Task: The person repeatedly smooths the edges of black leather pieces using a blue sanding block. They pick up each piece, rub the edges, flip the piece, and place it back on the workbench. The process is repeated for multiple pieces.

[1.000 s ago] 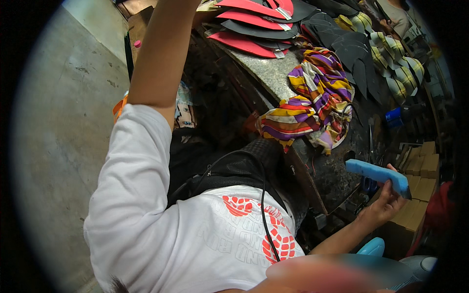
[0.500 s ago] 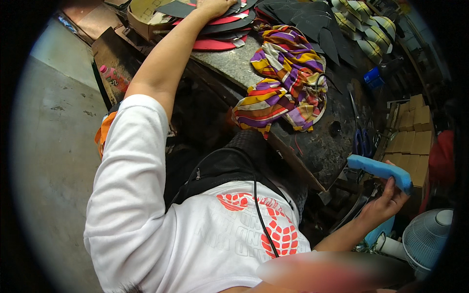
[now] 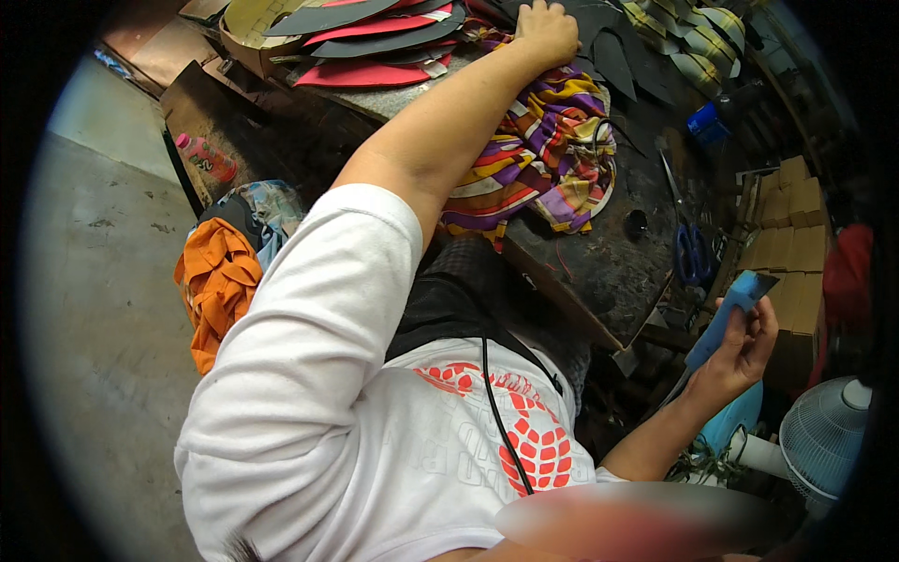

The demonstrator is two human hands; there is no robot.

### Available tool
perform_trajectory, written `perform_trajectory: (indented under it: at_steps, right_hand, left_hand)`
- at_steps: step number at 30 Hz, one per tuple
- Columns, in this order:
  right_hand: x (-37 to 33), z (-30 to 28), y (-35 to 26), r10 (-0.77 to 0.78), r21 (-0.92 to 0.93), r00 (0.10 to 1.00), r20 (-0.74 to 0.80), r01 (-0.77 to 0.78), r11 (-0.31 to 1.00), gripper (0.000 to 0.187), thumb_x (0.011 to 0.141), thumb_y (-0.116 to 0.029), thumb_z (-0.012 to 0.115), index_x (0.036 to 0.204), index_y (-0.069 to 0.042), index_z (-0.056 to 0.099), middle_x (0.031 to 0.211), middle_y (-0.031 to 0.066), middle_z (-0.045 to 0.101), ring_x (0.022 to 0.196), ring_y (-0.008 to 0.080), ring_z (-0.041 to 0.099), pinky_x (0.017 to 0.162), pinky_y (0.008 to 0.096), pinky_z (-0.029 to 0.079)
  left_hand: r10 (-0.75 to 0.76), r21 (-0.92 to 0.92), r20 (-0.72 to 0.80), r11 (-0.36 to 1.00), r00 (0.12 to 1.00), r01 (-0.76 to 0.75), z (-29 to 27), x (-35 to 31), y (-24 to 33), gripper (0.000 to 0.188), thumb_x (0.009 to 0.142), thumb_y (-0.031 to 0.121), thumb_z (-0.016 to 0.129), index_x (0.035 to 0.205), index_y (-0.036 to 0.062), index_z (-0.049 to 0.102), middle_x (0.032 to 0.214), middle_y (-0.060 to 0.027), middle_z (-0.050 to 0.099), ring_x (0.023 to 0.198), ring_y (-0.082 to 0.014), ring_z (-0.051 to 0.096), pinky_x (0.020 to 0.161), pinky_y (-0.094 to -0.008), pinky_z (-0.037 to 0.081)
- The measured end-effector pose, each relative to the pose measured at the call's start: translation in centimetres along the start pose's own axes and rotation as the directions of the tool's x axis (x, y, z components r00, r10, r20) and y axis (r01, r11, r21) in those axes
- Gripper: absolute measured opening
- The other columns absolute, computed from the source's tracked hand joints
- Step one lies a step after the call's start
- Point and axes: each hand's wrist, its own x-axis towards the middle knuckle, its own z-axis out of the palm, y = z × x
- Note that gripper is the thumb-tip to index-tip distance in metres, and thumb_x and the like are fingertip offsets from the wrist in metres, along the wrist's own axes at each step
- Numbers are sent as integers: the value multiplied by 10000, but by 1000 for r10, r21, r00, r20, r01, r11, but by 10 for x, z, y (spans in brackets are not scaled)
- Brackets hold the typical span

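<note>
Red-and-black pieces (image 3: 361, 73) sit stacked left of the patterned cloth (image 3: 560, 150), black sheets (image 3: 613, 64) beyond it apparently left unstacked, left hand (image 3: 550, 36) at its far edge, grip unclear, right hand (image 3: 746, 348) clasping a blue block (image 3: 718, 327) rightward of it.

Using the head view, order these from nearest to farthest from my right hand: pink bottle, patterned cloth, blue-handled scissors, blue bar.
From the right hand:
1. Blue bar, held
2. Blue-handled scissors, above it
3. Patterned cloth, further left
4. Pink bottle, far left
</note>
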Motion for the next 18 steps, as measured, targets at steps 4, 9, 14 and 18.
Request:
perform_trajectory:
  at_steps: [4, 9, 14, 18]
  right_hand:
    - [-3, -10, -2, 53, 13, 998, 16, -53, 998, 270, 957, -2, 606, 1227, -7, 614, 1081, 97, 666, 957, 144, 654, 835, 313, 603]
    - [0, -2, -6, 72, -39, 997, 8, -72, 997, 266, 963, -12, 605, 1228, -15, 625, 1114, 104, 670, 969, 170, 665, 847, 313, 587]
    - [21, 23, -10, -118, -295, 961, 250, 192, 936, 217, 904, -22, 679, 1115, -49, 719, 1023, 102, 709, 945, 164, 671, 821, 325, 538]
    - [37, 38, -8, -120, -588, 892, 436, 383, 712, 241, 808, -123, 761, 1044, -177, 755, 884, 27, 659, 806, 207, 651, 695, 335, 516]
  left_hand:
    - [-126, -29, -381, 992, 916, 124, 8, 20, -5, 283, 813, 193, 685, 1059, 60, 643, 1080, -150, 659, 1099, -348, 584, 902, -506, 470]
    - [-406, -604, -256, 775, 877, 183, -35, 55, -1, 234, 805, 214, 609, 818, -7, 686, 1010, -288, 681, 876, -403, 689, 826, -468, 540]
    - [-118, -984, 107, -153, 987, 88, -104, 8, -30, 46, 844, 76, 608, 800, 68, 601, 691, -34, 533, 572, -186, 544, 491, -373, 480]
    - [-261, -944, 206, -306, 943, 122, -119, -108, -17, 158, 895, 33, 569, 1052, 44, 588, 970, -61, 622, 777, -145, 618, 695, -282, 552]
